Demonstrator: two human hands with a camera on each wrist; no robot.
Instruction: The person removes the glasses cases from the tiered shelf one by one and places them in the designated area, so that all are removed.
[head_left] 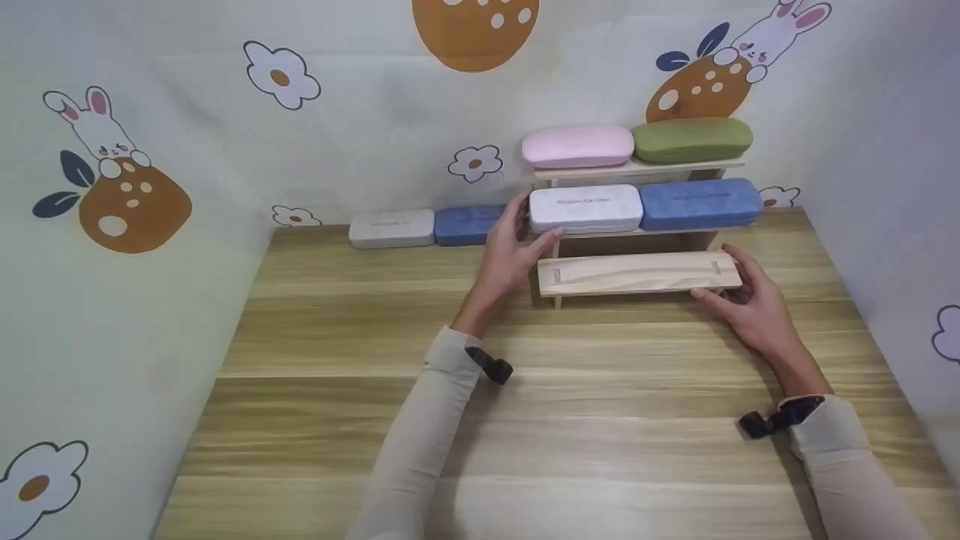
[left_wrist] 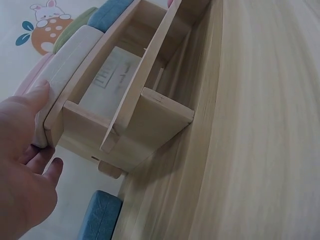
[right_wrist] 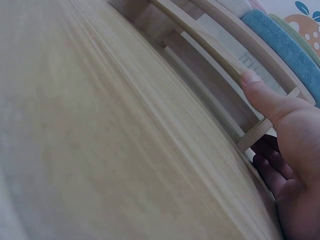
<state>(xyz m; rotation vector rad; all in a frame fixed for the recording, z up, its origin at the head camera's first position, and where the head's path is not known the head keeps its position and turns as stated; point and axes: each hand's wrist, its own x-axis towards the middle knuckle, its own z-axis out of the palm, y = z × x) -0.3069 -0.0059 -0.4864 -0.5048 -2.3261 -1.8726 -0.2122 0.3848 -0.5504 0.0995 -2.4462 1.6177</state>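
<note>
A three-tier wooden stand (head_left: pixel 637 274) stands by the back wall, its lowest step bare. On its middle tier, my left hand (head_left: pixel 511 251) holds the left end of a white glasses case (head_left: pixel 585 208), thumb at the front and fingers round the end. The left wrist view shows the thumb on the white case (left_wrist: pixel 67 62). A blue glasses case (head_left: pixel 701 204) sits beside it. My right hand (head_left: pixel 757 307) grips the right end of the lowest step, thumb on its front edge; its other fingers are partly hidden behind the side panel in the right wrist view.
Pink (head_left: pixel 577 146) and green (head_left: pixel 692 140) glasses cases lie on the top tier. Left of the stand, a light grey case (head_left: pixel 392 228) and another blue case (head_left: pixel 466 226) lie on the wood-grain table (head_left: pixel 315 337) against the patterned back wall (head_left: pixel 375 135).
</note>
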